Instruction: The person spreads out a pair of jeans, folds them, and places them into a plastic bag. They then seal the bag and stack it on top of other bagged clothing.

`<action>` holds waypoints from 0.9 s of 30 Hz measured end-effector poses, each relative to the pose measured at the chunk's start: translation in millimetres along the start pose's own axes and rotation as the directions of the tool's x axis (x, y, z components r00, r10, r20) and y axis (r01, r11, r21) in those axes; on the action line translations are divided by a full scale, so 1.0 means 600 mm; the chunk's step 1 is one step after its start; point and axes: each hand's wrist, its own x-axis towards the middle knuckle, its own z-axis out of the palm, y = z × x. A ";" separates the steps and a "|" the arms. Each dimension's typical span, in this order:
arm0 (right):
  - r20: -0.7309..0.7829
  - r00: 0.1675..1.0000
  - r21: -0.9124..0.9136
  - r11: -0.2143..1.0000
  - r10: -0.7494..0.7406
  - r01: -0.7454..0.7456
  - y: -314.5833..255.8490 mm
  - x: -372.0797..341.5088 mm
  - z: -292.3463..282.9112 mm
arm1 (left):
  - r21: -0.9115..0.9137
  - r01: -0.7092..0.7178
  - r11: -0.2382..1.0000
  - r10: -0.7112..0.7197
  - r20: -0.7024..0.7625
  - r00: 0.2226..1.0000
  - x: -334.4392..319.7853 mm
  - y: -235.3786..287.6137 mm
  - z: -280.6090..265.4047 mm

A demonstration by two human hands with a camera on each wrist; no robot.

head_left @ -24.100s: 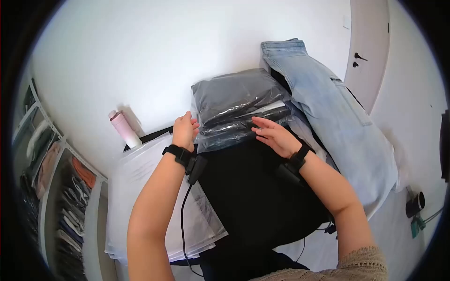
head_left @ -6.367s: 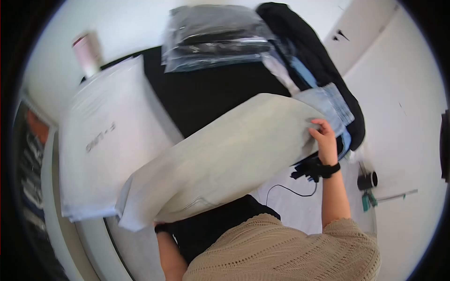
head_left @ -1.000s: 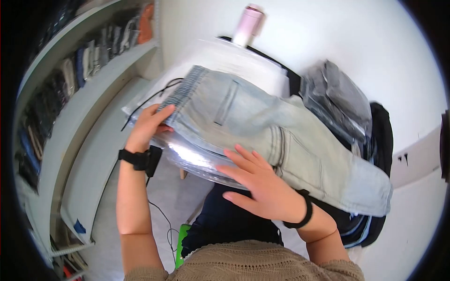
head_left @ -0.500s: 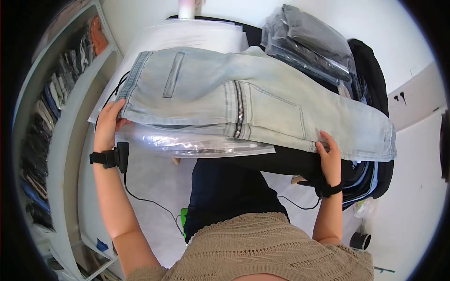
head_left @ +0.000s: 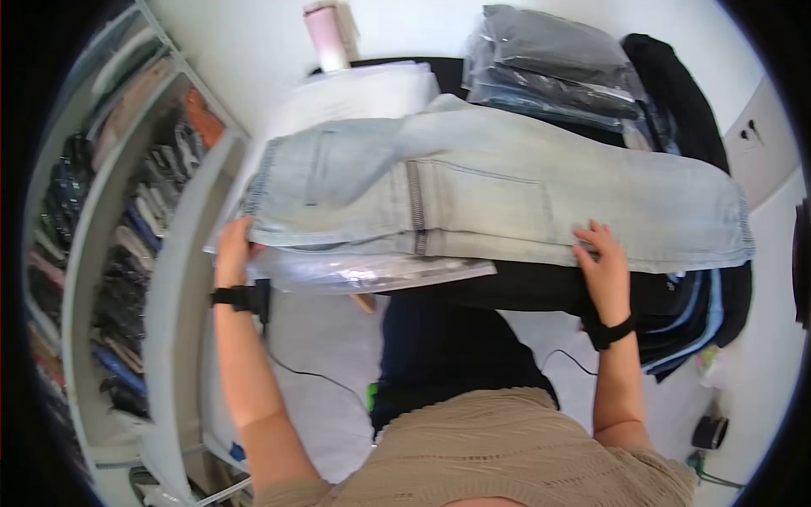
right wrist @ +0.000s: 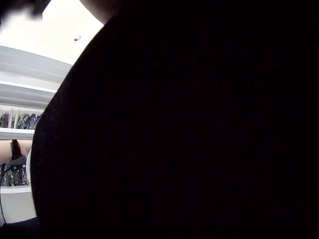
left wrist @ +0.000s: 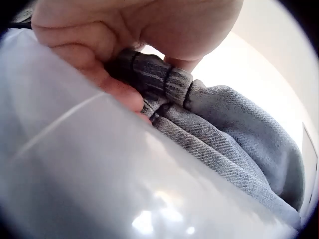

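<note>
Light-blue denim jeans (head_left: 481,194) lie folded lengthwise across the table, waistband at the left and leg hems at the right. A zip runs across them near the middle. My left hand (head_left: 234,249) grips the near corner of the waistband. In the left wrist view, thumb and fingers close round the denim waistband (left wrist: 164,79), beside shiny clear plastic. My right hand (head_left: 605,269) rests on the near edge of the leg, fingers fairly straight on top of the cloth. Dark cloth (right wrist: 189,129) fills most of the right wrist view and hides that hand's fingers.
Under the jeans' left part lies a stack of clear plastic bags (head_left: 363,275) on the black table cover (head_left: 524,287). Bagged folded clothes (head_left: 557,72) and a pink bottle (head_left: 326,35) stand behind. Dark garments (head_left: 676,84) hang at the right; shelves (head_left: 165,253) fill the left.
Earlier the jeans were carried over from the right side. Since one second ago they have turned level across the table, and my right hand has moved right along the leg; the left kept the waistband.
</note>
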 end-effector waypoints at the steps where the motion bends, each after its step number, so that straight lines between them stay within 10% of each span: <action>1: -0.032 0.999 -0.037 0.999 0.026 -0.028 0.001 0.000 0.010 | 0.031 -0.051 0.998 0.052 -0.034 0.998 -0.001 -0.005 -0.002; 5: -0.110 0.993 -0.073 0.996 0.039 -0.047 -0.023 0.004 0.022 | -0.017 0.028 0.999 -0.028 -0.002 1.000 -0.006 0.015 0.000; 7: -0.137 0.969 0.376 0.916 0.206 -0.142 -0.029 0.010 0.014 | -0.012 0.036 0.999 -0.036 -0.010 0.999 -0.014 0.031 0.005; 10: -0.285 0.934 0.578 0.816 0.215 -0.012 -0.046 0.004 -0.001 | 0.117 -0.140 0.983 0.152 -0.105 0.983 0.001 0.033 -0.009; 14: -0.376 0.926 0.337 0.930 -0.007 0.144 -0.037 -0.009 -0.019 | -0.042 -0.186 0.982 0.181 -0.112 0.977 0.016 0.039 -0.017; 18: -0.060 0.992 0.228 0.966 -0.113 0.124 -0.015 -0.031 0.003 | 0.098 0.030 0.995 -0.017 -0.125 0.992 0.033 -0.005 -0.029; 20: -0.070 0.977 0.128 0.969 -0.203 0.210 -0.025 -0.036 -0.001 | 0.735 -0.226 0.640 0.542 -0.223 0.810 0.028 -0.004 -0.026; 23: -0.066 0.979 0.143 0.970 -0.191 0.199 -0.028 -0.034 -0.005 | 0.681 -0.627 0.377 0.821 0.068 0.567 -0.098 0.103 0.050; 27: -0.131 0.980 0.182 0.967 -0.153 0.175 -0.033 -0.031 -0.001 | 0.444 -0.823 0.356 0.626 0.540 0.562 -0.176 0.136 0.116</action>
